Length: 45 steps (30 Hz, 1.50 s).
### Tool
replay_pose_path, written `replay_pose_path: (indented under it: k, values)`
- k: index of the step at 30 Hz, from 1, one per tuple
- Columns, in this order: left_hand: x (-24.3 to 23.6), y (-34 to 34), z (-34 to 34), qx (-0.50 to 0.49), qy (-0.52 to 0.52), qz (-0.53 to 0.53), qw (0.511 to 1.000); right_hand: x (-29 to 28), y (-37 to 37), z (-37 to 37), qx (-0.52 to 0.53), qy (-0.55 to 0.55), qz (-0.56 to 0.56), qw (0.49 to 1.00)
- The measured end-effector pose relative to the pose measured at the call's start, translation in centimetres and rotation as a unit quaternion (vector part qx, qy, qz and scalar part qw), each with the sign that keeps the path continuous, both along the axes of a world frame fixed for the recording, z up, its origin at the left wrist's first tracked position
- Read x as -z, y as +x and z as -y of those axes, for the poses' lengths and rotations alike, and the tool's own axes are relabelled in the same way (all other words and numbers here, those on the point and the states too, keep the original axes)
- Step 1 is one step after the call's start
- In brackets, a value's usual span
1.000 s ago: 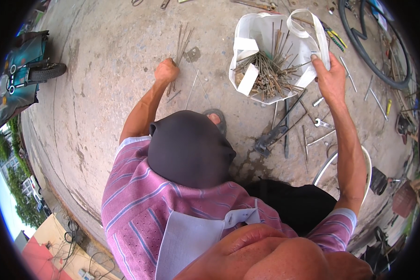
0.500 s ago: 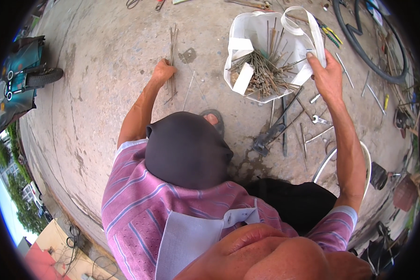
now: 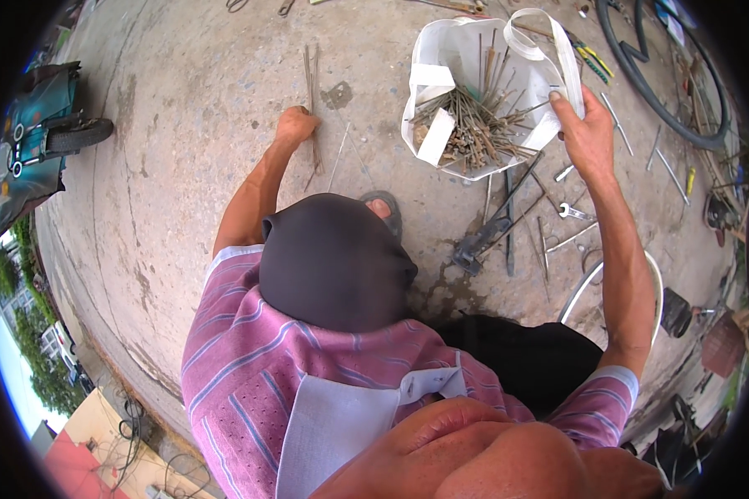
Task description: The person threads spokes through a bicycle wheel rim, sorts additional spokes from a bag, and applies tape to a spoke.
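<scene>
While our right hand pinches the rim of the white bag between a thumb on the near side and fingers tucked behind it, our left hand is curled closed around a bundle of thin rods, well apart from the bag. We grip the rim just beside the looped strap, and we judge that this pull on one side holds the soft mouth wide and steadies walls that would likely sag inward. Inside, most of the rusty rods lie tangled toward the near side, while a few lean upright against the far wall, probably because the bag props them there.

We have the bundle near its middle, its ends sticking out past the hand both ways; such a grip likely lets one fist line up long, slim pieces. We cannot tell whether the bundle touches the concrete floor, or how the hidden fingers wrap it. Two loose rods lie on the floor between that hand and our sandalled foot. The wrench lies among other tools near our right forearm, within easy reach, it seems.
</scene>
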<state>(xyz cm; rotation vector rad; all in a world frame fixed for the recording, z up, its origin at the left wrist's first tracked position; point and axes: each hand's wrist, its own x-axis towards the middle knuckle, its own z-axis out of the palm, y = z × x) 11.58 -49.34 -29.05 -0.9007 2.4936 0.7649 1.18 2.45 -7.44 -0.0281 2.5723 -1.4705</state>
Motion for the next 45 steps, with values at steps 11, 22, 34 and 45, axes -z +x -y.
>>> replay_pose_path:
  k: [11,22,34,45]
  values:
    - [-0.3,0.2,1.0,-0.001,-0.050,0.017,0.999,0.2,-0.1,-0.5,-0.013,0.006,0.007,1.000]
    - [-1.3,-0.2,-0.2,-0.033,-0.107,-0.005,0.994,0.3,-0.1,-0.6,-0.017,0.009,0.012,1.000]
    - [-11.6,-2.4,-4.8,-0.238,0.497,-0.310,0.774,0.6,-0.1,-0.5,-0.024,-0.002,0.000,1.000]
    - [-31.4,-9.5,-20.9,0.234,0.656,-0.496,0.519,-0.5,0.0,0.0,-0.052,0.011,-0.020,0.998]
